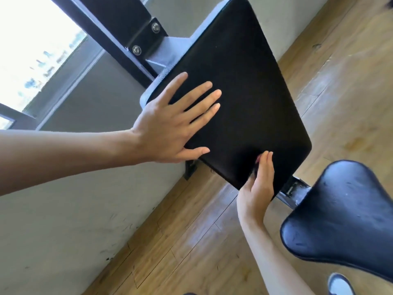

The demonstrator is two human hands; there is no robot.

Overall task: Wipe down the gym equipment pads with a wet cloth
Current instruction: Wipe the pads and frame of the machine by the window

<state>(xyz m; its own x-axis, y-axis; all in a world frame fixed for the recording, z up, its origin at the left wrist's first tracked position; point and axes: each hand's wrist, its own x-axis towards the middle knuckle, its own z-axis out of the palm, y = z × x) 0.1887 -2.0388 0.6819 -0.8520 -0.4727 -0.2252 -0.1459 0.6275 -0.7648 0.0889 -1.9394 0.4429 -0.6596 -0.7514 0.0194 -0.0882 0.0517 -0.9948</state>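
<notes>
Two bare hands meet on a black back pad (244, 81) of a gym machine. The left hand (168, 126) lies flat on the pad's upper left part with fingers straight and fanned apart, thumb stretched along the pad's near edge, forearm reaching in from the left. The right hand (258, 186) comes up from below at the pad's lower corner, seen edge-on, its fingers straight and held close together against the padding. A small dark patch (254, 169) shows just beside those fingers; it is too blurred to tell whether it is a cloth, and the right thumb is hidden.

The back pad is a broad, rounded-corner rectangle, tilted across the middle of the view, matte and dark. A grey bracket (170, 50) behind it joins it to a black steel beam (110, 24), where two bolts (155, 27) sit in a plate. Lower right, apart from the back pad, a second cushion, the glossy black seat pad (344, 220), carries pale scuffs and specks on its surface. A short metal arm (295, 188) runs between the two pads.

Beneath the machine lies a wooden plank floor (191, 241), meeting a grey wall (53, 220) with dark marks near its foot. A bright window (32, 50) fills the upper left corner. The toe of a white and blue shoe (340, 285) shows at the bottom right edge.
</notes>
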